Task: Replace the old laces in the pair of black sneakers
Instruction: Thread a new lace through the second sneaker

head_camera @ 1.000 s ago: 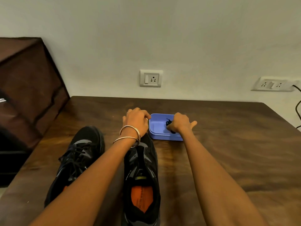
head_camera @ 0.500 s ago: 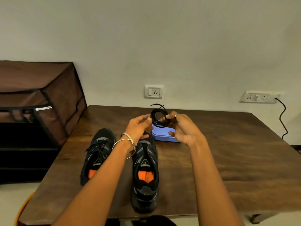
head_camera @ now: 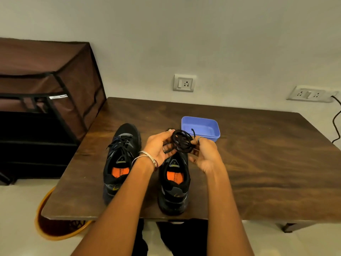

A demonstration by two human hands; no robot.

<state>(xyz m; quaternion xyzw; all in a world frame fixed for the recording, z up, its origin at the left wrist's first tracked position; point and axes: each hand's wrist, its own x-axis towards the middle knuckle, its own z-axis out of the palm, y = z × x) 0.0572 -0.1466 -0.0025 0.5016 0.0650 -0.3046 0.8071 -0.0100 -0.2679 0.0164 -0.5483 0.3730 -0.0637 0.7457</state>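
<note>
Two black sneakers with orange insoles stand side by side on the wooden table point(head_camera: 258, 163), toes pointing away from me. The left sneaker point(head_camera: 120, 159) is laced with black laces. The right sneaker point(head_camera: 174, 183) has its front hidden behind my hands, and no lace shows on the part I can see. Above its toe I hold a coiled black lace point(head_camera: 181, 140) between both hands. My left hand point(head_camera: 158, 147) pinches the coil's left side. My right hand point(head_camera: 203, 154) grips its right side.
A shallow blue plastic tray point(head_camera: 208, 122) sits just beyond my hands. A brown fabric-covered rack point(head_camera: 46, 85) stands left of the table. An orange basin point(head_camera: 55, 228) lies on the floor under the table's left corner. Wall sockets and a black cable are behind.
My right hand lifted the coiled lace out of the blue tray, and my left hand joined it. Both hands have brought the coil nearer to me, above the right sneaker.
</note>
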